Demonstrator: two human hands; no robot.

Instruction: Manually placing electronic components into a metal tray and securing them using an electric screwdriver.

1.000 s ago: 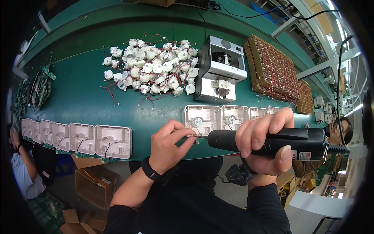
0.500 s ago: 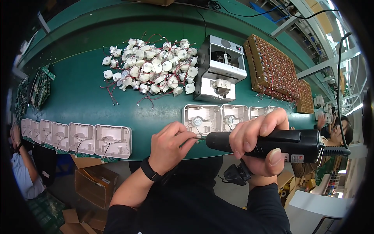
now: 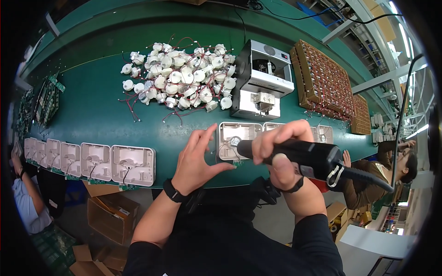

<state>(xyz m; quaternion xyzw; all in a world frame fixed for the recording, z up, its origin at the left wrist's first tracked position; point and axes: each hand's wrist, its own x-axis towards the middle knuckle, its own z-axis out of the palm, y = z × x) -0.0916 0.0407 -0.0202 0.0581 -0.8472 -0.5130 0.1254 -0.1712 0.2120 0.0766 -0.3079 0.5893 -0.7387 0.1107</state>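
Left hand (image 3: 189,163): empty, your thumb and fingers spread wide, just beside the left end of the nearest white housing (image 3: 251,131); I cannot tell whether the thumb touches it
Right hand (image 3: 280,166): wrapped around the forward part of the black electric screwdriver (image 3: 315,156), which you hold slanting, nose toward the left
Screwdriver position: its nose is over the white housing, close to the round disc (image 3: 235,140); the bit's tip does not show clearly, so contact cannot be told
Screwdriver handling: probably the heaviest thing at your hands, stiff and smooth, perhaps slippery; the forward barrel looks the steadiest place to take hold
Cord (image 3: 368,178): thick and black, curving off the rear end near a metal hook (image 3: 334,175); it likely drags on the tail, so give it slack
White housing: on the green table (image 3: 92,119), hollow side up; looks like light, rigid plastic that could slide, best steadied by its outer walls
Disc: inside the housing's left part; seems thin and easily dented, safer held by its rim
Green board (image 3: 237,163): at the housing's near edge, likely fragile, better pinched by its edges
Pile of white round parts (image 3: 186,76): left of the bench machine (image 3: 262,78); their red wires look soft and quick to tangle, so lift by the white bodies
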